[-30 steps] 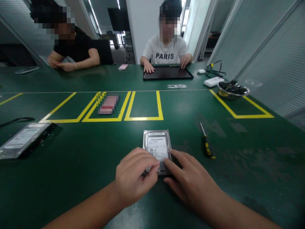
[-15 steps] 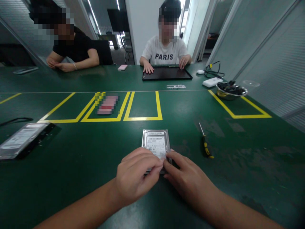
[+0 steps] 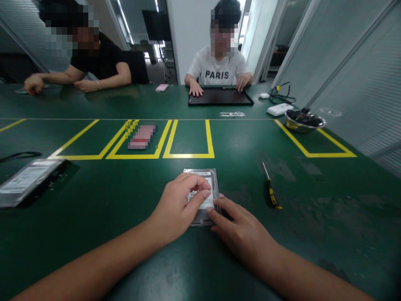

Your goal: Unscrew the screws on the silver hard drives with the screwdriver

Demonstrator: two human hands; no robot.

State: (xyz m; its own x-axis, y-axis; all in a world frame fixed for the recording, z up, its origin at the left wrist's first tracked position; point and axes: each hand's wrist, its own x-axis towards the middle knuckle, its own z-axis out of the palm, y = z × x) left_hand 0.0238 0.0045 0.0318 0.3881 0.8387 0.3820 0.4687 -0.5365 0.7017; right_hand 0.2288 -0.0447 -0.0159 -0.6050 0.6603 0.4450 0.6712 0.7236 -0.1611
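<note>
A silver hard drive (image 3: 205,204) with a white label lies flat on the green table in front of me. Over its left half is my left hand (image 3: 181,200), thumb and index finger brought together in a pinch above the label. Whether anything small sits between those fingertips cannot be made out. My right hand (image 3: 241,223) grips the drive's lower right side, with thumb and fingers against the edge and top. Part of the label is hidden behind my left hand. To the right lies a black and yellow screwdriver (image 3: 272,194), its shaft pointing away from me.
Another drive-like unit (image 3: 28,182) lies at the left. Yellow tape (image 3: 191,156) marks boxes on the table, one around a pink blurred object (image 3: 142,137). A metal bowl (image 3: 303,121) of dark parts stands back right. Across sit two people, one touching a black panel (image 3: 221,97).
My left hand has drawn up and left from the drive's lower right, near my right fingers. The drive has shifted slightly left. The person at left has stretched an arm sideways.
</note>
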